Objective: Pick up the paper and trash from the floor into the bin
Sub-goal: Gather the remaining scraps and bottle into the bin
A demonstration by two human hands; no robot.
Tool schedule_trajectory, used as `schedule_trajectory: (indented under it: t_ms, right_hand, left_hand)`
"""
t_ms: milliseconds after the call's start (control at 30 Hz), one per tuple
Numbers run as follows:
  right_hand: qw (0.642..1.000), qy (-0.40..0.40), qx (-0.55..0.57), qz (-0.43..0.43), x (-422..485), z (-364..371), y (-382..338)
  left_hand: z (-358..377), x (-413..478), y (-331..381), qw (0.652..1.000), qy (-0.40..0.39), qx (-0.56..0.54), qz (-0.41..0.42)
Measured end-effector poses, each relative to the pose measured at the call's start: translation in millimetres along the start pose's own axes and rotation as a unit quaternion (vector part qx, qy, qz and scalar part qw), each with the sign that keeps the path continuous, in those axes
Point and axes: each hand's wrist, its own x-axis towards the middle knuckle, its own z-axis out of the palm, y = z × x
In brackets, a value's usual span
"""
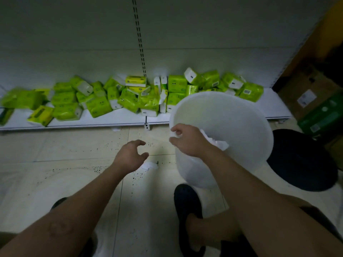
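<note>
Most of the space beyond both hands is taken by a low white shelf [92, 122] with a slotted upright, its left end cut off by the frame edge. Dozens of green tissue packs [96, 106] lie heaped along it; their print is too blurred to read. On the near side of the shelf, pale floor tiles [61, 145] run under both hands.

Held up off the floor at a tilt is a white plastic bin [239, 117], its open mouth facing the camera. The right hand [187, 140] grasps it, with fingers and thumb curled over the near left part of the rim. The right forearm hides the bin's lower side. To the right of that hand a round black thing [304, 160] sits on the floor, half covered by the bin and too dark to identify. Further right, cardboard boxes [306, 89] and a green box [323, 115] stand in shadow, cut off by the frame.

Below the right hand is a black shoe [187, 203]; a second one near the left forearm barely shows. The left hand [132, 154] hovers with fingers loosely bent, holding nothing. Just under it, partly hidden by the wrist, a crumpled white paper [148, 166] lies on the floor. Another white wad [220, 143] shows inside the bin just behind the right hand. Whether that hand touches it cannot be told. Small dark specks [100, 169] dot the tiles around the left hand
</note>
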Motion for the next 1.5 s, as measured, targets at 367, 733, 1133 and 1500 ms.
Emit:
schedule_trajectory:
  t_ms: [367,733,1133,1500]
  right_hand:
    - [0.968,-0.228,-0.079,0.072,56,165,18]
    - [0.943,-0.255,-0.209,-0.045,155,305,97]
    - [0.932,-0.327,-0.149,0.044,88,295,115]
    - [0.998,-0.064,-0.013,-0.002,47,152,-8]
  left_hand:
    - [38,22,-124,0.991,-0.083,-0.008,-0.106]
    - [149,115,-217,0.990,-0.123,0.057,-0.050]
    - [152,71,-221,0.989,-0.077,-0.003,-0.126]
    - [3,16,-116,0.988,0.045,-0.109,-0.096]
